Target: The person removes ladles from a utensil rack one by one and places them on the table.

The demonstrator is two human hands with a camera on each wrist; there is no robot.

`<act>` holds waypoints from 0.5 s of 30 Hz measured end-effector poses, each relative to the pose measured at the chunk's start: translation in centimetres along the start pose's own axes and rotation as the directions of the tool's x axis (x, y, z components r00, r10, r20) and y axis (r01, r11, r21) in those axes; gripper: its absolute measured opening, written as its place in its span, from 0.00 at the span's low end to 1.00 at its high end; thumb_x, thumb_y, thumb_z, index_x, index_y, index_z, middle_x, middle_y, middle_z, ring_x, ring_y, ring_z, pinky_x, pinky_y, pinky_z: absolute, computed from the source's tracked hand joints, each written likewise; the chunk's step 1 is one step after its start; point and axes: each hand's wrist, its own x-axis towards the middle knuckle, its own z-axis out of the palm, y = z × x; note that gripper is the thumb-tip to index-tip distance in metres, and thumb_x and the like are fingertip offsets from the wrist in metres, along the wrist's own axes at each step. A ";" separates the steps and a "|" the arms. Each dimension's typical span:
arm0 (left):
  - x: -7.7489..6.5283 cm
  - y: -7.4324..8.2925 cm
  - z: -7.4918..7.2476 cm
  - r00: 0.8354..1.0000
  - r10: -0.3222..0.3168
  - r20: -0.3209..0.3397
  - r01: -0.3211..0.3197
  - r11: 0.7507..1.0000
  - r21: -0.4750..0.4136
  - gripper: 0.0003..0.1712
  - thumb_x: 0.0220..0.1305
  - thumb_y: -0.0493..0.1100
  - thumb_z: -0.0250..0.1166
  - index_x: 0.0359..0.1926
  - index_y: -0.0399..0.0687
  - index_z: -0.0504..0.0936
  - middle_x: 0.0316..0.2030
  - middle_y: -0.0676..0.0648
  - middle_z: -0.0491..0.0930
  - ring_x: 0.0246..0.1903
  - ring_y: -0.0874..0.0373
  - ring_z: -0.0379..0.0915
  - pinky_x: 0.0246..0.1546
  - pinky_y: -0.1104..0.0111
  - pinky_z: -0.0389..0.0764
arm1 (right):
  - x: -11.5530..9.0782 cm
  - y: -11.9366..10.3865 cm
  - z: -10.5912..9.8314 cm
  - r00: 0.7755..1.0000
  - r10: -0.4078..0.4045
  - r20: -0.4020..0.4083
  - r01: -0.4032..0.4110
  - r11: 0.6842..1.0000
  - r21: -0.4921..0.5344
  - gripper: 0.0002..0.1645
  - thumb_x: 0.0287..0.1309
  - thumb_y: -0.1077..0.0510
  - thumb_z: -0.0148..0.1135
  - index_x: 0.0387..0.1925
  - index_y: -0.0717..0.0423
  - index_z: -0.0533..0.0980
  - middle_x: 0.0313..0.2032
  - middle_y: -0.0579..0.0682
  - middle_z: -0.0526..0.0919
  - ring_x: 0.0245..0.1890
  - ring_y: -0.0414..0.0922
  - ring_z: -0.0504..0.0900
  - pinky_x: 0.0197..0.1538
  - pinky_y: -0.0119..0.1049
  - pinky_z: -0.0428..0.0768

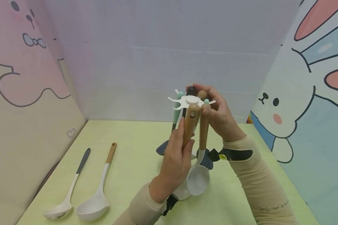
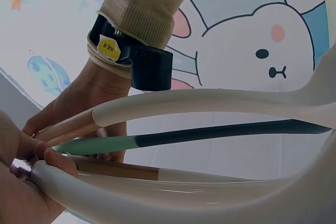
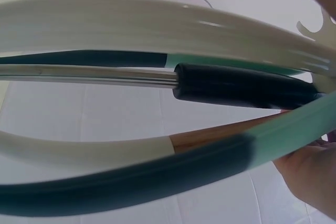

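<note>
A white utensil rack (image 1: 192, 100) with hooked arms stands upright, kitchen utensils hanging around it. My left hand (image 1: 173, 157) grips the wooden handle (image 1: 190, 125) of a utensil at the rack's front; its lower part is hidden behind the hand. Beside it hangs a white spoon (image 1: 198, 179) with a wooden handle. My right hand (image 1: 219, 112) holds that handle's top with the thumb, its other fingers reaching behind the rack top. In the right wrist view, a black-handled utensil (image 3: 241, 85) and a green-and-dark utensil (image 3: 210, 163) hang close by.
Two ladles lie on the pale yellow table (image 1: 135, 137) at the left: one with a grey handle (image 1: 83, 161), one with a wooden handle (image 1: 111, 153). A pale curtain (image 1: 169, 62) stands behind, and cartoon-printed panels (image 1: 318, 125) flank the table.
</note>
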 end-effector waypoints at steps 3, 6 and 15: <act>0.1 0.2 -0.1 1.000 -0.002 -0.001 0.002 1.000 -0.007 0.37 0.65 0.23 0.59 0.71 0.22 0.53 0.48 0.32 0.72 0.46 0.43 0.74 0.46 0.58 0.82 | -0.1 0.0 0.0 1.000 0.003 0.002 -0.003 1.000 -0.004 0.55 0.41 0.32 0.78 0.66 0.54 0.68 0.65 0.59 0.69 0.59 0.49 0.73 0.60 0.43 0.71; 0.1 0.3 -0.1 1.000 -0.001 0.000 0.001 1.000 -0.012 0.37 0.65 0.23 0.59 0.71 0.22 0.53 0.49 0.32 0.71 0.46 0.43 0.74 0.46 0.59 0.82 | -0.1 0.0 0.1 1.000 0.005 -0.002 -0.005 1.000 -0.005 0.55 0.41 0.32 0.78 0.66 0.55 0.68 0.65 0.60 0.69 0.59 0.49 0.73 0.60 0.42 0.71; 0.3 0.8 -0.3 1.000 -0.001 0.007 0.001 1.000 -0.029 0.37 0.64 0.23 0.59 0.70 0.20 0.53 0.50 0.31 0.70 0.47 0.41 0.74 0.48 0.58 0.82 | 0.0 -0.1 0.2 1.000 0.003 -0.009 -0.003 1.000 -0.001 0.55 0.40 0.32 0.78 0.65 0.54 0.69 0.65 0.58 0.69 0.62 0.51 0.70 0.61 0.40 0.72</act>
